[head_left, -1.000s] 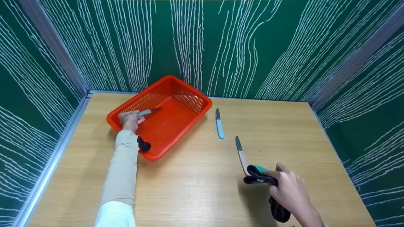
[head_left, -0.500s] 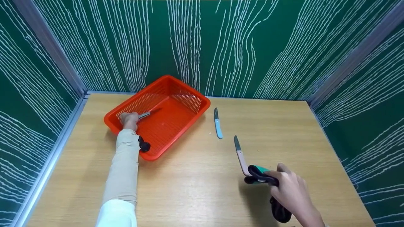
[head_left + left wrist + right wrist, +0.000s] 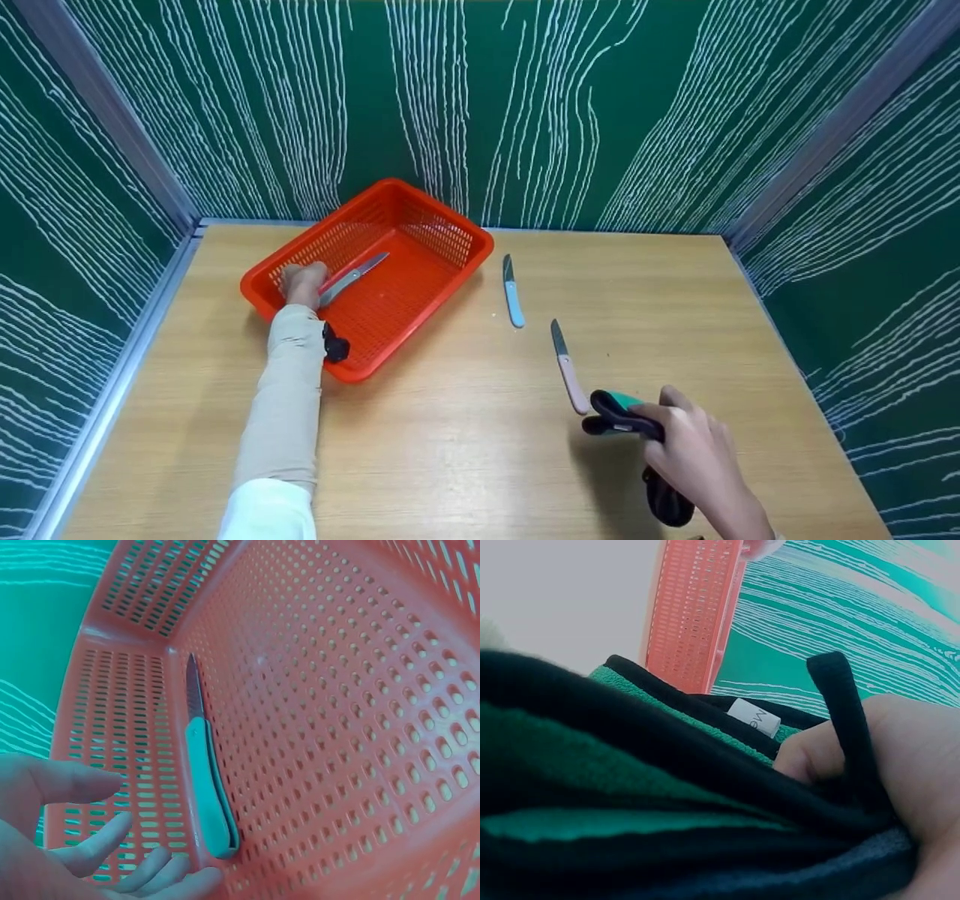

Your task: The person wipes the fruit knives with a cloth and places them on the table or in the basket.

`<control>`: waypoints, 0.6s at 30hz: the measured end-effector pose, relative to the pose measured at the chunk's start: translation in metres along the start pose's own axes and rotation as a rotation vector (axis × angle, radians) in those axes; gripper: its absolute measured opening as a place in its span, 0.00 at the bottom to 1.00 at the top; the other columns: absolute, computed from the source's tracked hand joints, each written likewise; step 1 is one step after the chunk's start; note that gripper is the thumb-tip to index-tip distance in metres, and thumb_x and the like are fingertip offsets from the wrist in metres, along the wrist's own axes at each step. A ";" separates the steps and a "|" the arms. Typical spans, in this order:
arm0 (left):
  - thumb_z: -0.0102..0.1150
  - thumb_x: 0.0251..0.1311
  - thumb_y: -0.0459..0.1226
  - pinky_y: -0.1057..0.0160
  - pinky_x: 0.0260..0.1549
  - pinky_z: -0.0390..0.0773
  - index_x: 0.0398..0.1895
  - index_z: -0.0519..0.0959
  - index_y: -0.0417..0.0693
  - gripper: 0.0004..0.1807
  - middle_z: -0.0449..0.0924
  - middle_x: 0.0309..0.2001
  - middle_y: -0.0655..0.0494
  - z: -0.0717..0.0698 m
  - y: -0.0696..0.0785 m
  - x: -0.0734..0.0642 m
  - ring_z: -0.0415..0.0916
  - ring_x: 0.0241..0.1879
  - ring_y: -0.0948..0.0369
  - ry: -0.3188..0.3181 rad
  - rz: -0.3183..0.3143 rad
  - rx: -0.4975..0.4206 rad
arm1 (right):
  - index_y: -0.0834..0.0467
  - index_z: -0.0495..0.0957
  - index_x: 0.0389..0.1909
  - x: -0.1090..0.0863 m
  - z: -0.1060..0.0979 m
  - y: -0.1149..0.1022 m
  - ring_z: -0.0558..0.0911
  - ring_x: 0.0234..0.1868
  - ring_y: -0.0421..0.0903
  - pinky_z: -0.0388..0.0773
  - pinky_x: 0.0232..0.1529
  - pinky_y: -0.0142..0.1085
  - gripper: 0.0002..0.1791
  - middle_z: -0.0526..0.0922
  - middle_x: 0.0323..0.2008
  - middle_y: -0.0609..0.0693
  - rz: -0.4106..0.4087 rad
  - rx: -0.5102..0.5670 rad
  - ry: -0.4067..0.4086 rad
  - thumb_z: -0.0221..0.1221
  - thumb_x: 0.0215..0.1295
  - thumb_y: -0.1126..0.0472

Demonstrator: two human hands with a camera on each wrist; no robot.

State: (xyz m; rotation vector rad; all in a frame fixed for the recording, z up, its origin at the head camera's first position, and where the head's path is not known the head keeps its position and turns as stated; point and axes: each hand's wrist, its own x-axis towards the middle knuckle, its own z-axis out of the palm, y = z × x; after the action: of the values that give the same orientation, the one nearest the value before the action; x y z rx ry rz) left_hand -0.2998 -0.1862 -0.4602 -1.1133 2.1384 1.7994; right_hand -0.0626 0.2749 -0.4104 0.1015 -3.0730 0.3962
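Observation:
A small knife with a pale handle [image 3: 351, 280] lies on the floor of the red plastic basket [image 3: 409, 300], along its slotted wall. My left hand [image 3: 304, 283] is inside the basket's left end. In the left wrist view its fingers [image 3: 101, 844] are spread loosely, apart from the knife's handle [image 3: 210, 799]. My right hand [image 3: 694, 454] grips a folded green cloth with black edging [image 3: 619, 416] above the table. A white label [image 3: 754, 717] and a black loop show on the cloth in the right wrist view.
On the wooden table [image 3: 450, 450] lie a blue-handled knife [image 3: 513, 301] right of the basket and a pink-handled knife [image 3: 572, 381] just beyond the cloth. Green walls with white streaks [image 3: 525, 112] enclose the back and sides.
My left hand has let go of the pale-handled knife, which now lies on the basket floor. The right hand keeps its grip on the cloth. The head view has shifted slightly.

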 end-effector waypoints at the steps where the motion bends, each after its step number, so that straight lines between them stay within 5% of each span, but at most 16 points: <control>1: 0.52 0.56 0.35 0.55 0.62 0.63 0.65 0.62 0.43 0.30 0.66 0.62 0.47 0.000 0.001 0.000 0.63 0.59 0.51 -0.003 0.007 0.007 | 0.56 0.86 0.38 0.000 0.000 0.000 0.66 0.19 0.46 0.60 0.17 0.35 0.20 0.67 0.27 0.49 -0.002 0.001 0.001 0.57 0.43 0.72; 7: 0.56 0.58 0.37 0.54 0.62 0.63 0.46 0.75 0.48 0.12 0.72 0.59 0.51 0.005 0.012 -0.004 0.67 0.58 0.52 0.006 0.071 -0.016 | 0.56 0.86 0.39 -0.001 -0.001 0.000 0.67 0.19 0.46 0.61 0.18 0.35 0.19 0.67 0.28 0.50 0.005 0.011 -0.009 0.58 0.44 0.72; 14: 0.59 0.60 0.39 0.57 0.58 0.66 0.59 0.71 0.49 0.23 0.67 0.59 0.53 0.015 0.028 -0.021 0.63 0.56 0.55 -0.040 0.219 -0.106 | 0.56 0.86 0.39 -0.003 -0.001 0.000 0.67 0.19 0.46 0.61 0.17 0.35 0.19 0.67 0.27 0.49 -0.004 0.015 0.015 0.58 0.44 0.72; 18: 0.61 0.59 0.36 0.60 0.50 0.73 0.54 0.74 0.43 0.19 0.70 0.52 0.51 0.027 0.037 -0.036 0.66 0.50 0.55 -0.069 0.312 -0.163 | 0.56 0.86 0.38 -0.004 -0.001 -0.001 0.66 0.18 0.46 0.59 0.16 0.35 0.19 0.67 0.26 0.48 -0.011 0.013 0.043 0.58 0.43 0.72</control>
State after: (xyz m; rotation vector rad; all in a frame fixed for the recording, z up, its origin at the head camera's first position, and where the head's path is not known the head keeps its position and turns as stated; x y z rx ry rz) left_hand -0.3058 -0.1453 -0.4195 -0.7648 2.2603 2.1425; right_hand -0.0588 0.2743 -0.4093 0.1085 -3.0267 0.4130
